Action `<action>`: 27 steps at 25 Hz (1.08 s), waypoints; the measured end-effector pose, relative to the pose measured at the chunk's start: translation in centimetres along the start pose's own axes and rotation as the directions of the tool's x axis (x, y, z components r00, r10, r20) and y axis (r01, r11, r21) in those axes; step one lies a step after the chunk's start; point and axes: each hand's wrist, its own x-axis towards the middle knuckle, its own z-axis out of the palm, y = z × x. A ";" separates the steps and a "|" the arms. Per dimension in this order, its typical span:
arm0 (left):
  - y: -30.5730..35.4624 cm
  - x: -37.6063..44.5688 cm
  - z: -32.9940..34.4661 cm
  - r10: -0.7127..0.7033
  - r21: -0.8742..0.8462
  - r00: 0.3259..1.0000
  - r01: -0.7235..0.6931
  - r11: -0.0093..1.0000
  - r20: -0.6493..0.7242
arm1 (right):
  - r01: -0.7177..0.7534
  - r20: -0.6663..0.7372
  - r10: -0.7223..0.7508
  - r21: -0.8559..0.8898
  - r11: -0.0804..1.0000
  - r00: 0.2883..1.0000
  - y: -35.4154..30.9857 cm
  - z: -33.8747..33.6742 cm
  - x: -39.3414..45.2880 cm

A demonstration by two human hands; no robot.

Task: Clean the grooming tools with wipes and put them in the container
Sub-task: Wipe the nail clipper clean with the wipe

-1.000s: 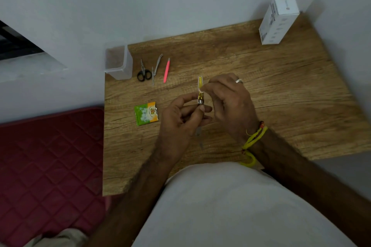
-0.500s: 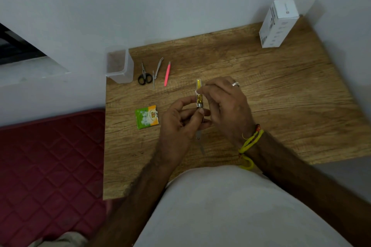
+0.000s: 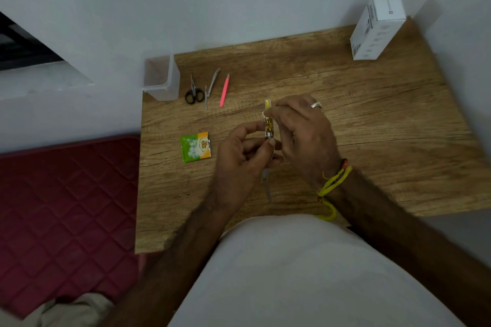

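Near the middle of the frame, the left hand (image 3: 239,156) is gripping the lower part of a nail clipper (image 3: 267,125) with curled fingers and thumb, above the wooden tabletop (image 3: 372,127). The clipper is standing almost vertical in the picture, its yellow face is showing, and a thin metal blade is sticking out below the hand. The right hand (image 3: 303,133), which is wearing a silver ring, is pinching a small white wipe (image 3: 265,113) against the upper part of the clipper.

In the upper left of the tabletop, a clear plastic container (image 3: 159,78) is standing at the corner. Just to the right of it, small black-handled scissors (image 3: 194,90), a metal cuticle nipper (image 3: 211,86) and a pink tweezer (image 3: 224,90) are lying side by side. A green and orange wipe sachet (image 3: 195,146) is lying left of the left hand; its print is too small to read. A white carton (image 3: 377,26) is standing in the upper right corner, and its labels are also not readable.
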 end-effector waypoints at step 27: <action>-0.3 0.0 -0.4 0.053 0.084 0.997 -0.058 0.995 0.057 | -0.663 0.340 0.721 0.716 0.217 0.603 -0.4 -0.4 2.0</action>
